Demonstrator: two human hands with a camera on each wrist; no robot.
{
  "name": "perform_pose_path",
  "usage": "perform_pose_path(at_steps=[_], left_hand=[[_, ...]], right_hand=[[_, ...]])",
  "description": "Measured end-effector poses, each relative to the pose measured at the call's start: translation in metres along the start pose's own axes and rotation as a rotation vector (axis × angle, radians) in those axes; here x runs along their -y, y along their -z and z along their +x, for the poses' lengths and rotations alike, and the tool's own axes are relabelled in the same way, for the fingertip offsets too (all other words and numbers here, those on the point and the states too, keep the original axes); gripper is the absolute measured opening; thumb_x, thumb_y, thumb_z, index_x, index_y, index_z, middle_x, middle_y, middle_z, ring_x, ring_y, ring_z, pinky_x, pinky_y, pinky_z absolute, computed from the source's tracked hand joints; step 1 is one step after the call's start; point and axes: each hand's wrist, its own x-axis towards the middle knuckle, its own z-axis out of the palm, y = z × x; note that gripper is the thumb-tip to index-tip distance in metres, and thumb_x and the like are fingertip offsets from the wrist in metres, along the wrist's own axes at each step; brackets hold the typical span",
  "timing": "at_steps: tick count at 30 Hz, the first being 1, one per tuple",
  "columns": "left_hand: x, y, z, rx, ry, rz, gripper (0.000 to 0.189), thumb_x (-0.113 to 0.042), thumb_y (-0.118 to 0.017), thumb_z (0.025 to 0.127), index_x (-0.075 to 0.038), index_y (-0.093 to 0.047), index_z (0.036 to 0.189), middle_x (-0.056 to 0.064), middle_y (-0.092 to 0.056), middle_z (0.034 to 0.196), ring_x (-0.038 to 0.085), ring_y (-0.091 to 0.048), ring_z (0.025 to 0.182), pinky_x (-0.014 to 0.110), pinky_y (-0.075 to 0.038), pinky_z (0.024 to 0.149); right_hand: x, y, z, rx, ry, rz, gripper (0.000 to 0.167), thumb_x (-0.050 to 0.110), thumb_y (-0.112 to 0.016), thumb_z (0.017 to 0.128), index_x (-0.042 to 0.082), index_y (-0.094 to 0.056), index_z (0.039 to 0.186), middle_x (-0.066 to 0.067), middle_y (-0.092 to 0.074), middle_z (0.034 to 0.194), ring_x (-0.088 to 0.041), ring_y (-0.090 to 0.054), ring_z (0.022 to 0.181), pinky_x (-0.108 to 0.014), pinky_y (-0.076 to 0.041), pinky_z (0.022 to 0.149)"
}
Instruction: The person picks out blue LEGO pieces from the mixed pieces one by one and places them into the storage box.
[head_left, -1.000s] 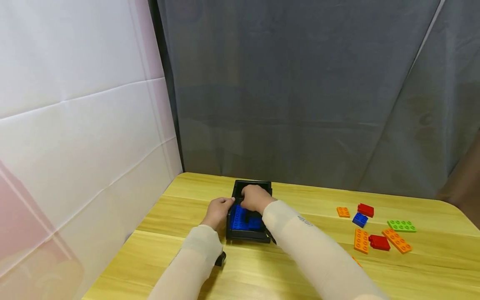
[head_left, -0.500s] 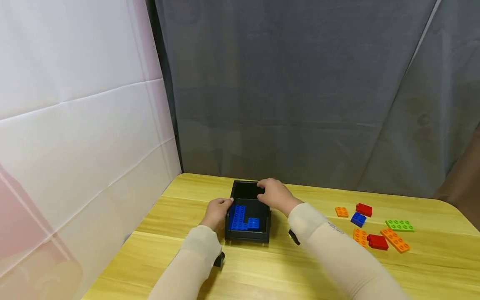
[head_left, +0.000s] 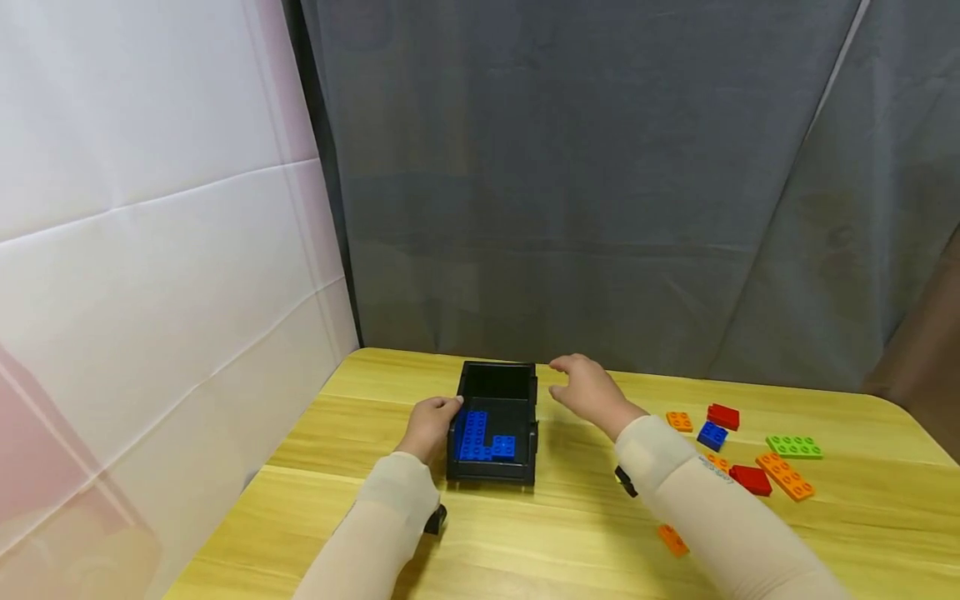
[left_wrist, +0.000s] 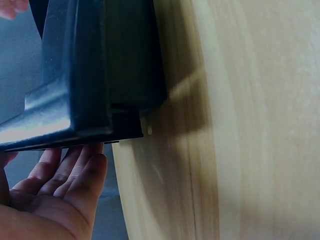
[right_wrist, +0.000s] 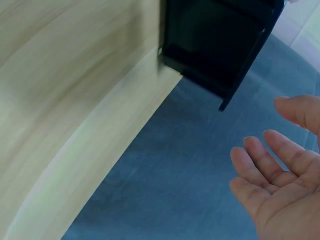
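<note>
A black plastic box (head_left: 491, 472) with an open top stands on the table's left half. Blue toy bricks (head_left: 474, 437) lie in its near part, a smaller square one (head_left: 504, 447) among them. My left hand (head_left: 430, 427) grips the box's left side, thumb at the rim; the left wrist view shows its fingers (left_wrist: 92, 185) against the outside of the wall. To the right of the box my right hand (head_left: 596, 393) hovers apart from it with nothing in it. Its fingers are loosely bent and spread from the thumb in the right wrist view (right_wrist: 280, 175).
Loose bricks lie on the table's right side: a green one (head_left: 794, 447), red ones (head_left: 723, 417), a blue one (head_left: 712, 436) and several orange ones (head_left: 785, 476). An orange brick (head_left: 672, 540) is beside the right sleeve. A grey curtain (head_left: 585, 208) hangs behind the table.
My right hand has come up out of the box and moved right, away from it, uncovering the blue bricks. The left hand keeps its hold on the box's left side.
</note>
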Motion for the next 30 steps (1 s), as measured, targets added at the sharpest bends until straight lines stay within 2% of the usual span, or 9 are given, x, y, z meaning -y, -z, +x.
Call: perform_pose_path(at_steps=[5, 13, 30], left_hand=[[0.000, 0.002, 0.001, 0.000, 0.008, -0.001, 0.040, -0.027, -0.050, 0.101, 0.006, -0.061, 0.122, 0.020, -0.062, 0.113, 0.028, -0.055, 0.096, 0.046, -0.048, 0.095], [0.001, 0.004, 0.001, 0.000, 0.005, -0.010, 0.040, -0.027, -0.050, 0.101, 0.006, -0.061, 0.121, 0.020, -0.063, 0.109, 0.026, -0.056, 0.092, 0.042, -0.050, 0.090], [0.001, 0.007, 0.000, -0.003, 0.022, -0.021, 0.041, -0.028, -0.051, 0.101, 0.005, -0.060, 0.124, 0.019, -0.063, 0.111, 0.027, -0.056, 0.094, 0.043, -0.049, 0.092]], right_hand=[[-0.013, 0.005, -0.005, -0.014, -0.030, 0.019, 0.047, 0.015, -0.061, 0.094, 0.000, -0.050, 0.137, -0.022, -0.045, 0.142, -0.039, -0.044, 0.129, -0.052, -0.041, 0.102], [-0.028, 0.012, -0.013, -0.025, -0.047, 0.030, 0.048, 0.016, -0.060, 0.095, 0.000, -0.049, 0.139, -0.023, -0.041, 0.145, -0.041, -0.040, 0.132, -0.054, -0.039, 0.103], [-0.060, 0.028, -0.026, -0.058, -0.090, 0.027, 0.050, 0.016, -0.059, 0.095, -0.004, -0.046, 0.139, -0.028, -0.042, 0.142, -0.045, -0.039, 0.130, -0.057, -0.036, 0.104]])
